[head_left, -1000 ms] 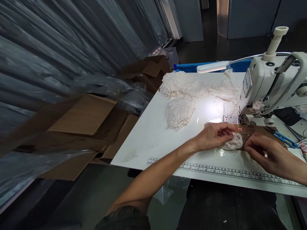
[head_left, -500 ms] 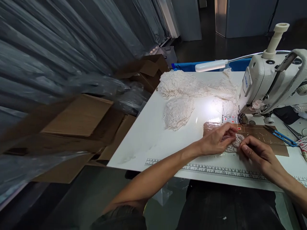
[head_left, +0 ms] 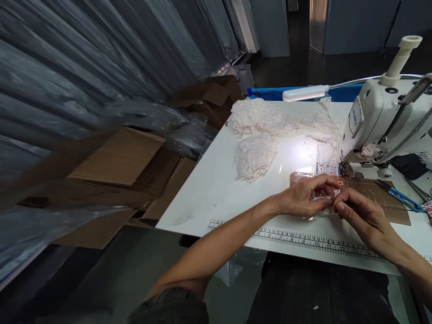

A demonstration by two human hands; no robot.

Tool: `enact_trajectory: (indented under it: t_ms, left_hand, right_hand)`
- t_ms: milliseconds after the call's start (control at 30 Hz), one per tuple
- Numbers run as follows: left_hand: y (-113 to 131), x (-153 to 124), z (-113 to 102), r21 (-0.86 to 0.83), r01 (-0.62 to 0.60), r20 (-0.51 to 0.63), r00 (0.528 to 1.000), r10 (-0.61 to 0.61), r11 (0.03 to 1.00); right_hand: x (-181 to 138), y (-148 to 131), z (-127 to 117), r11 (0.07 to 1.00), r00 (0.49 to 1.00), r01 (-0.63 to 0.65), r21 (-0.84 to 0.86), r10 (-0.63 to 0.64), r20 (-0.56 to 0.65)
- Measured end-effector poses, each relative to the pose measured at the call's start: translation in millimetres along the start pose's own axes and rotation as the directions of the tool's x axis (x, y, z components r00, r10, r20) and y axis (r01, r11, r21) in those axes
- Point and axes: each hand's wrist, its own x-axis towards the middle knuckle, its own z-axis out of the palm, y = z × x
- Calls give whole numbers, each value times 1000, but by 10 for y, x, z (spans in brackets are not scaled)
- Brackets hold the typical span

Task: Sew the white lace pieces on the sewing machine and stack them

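Cream lace piece [head_left: 319, 198], one, sits at the table's front, between both hands, partly hidden by fingers. Left hand [head_left: 305, 195]: thumb and fingers curled, gripping it. Right hand [head_left: 366, 216]: thumb and forefinger seem pinched on its right edge; contact partly covered. Step in hand, judged: two-handed fingertip adjusting of the lace. Next move likely calls for a steady left hold and a fine right pinch. Counts: one sewing machine [head_left: 366, 108], one pair of blue snips [head_left: 403, 198], two lace heaps [head_left: 255, 157] at left; lace by the machine overlaps, uncountable.
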Motion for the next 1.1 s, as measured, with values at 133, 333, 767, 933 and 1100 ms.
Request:
enact_trajectory:
  t_ms: [133,333,767,933,1100]
  left_hand:
    - [-23,1,3,8,24,5,1000,-25,1000]
    - [-20,-3,-46,-154,86,-61,993,-97,984]
    - [107,52,-52,-216,133,-206,962,-178,967]
    - [233,28,-42,-250,149,-219,954,-206,957]
    - [221,-23,-31,-371,147,-453,833,-317,917]
  right_hand:
    - [-36,13,-37,994,997,-61,-85,57,-48]
    - [37,-158,161,940,966,257,-224,-256,35]
    - [-144,31,-264,878,984,104,-467,-158,-78]
    - [183,39,-186,968,994,5,-249,23,108]
    - [232,28,-116,985,987,-10,-171,37,158]
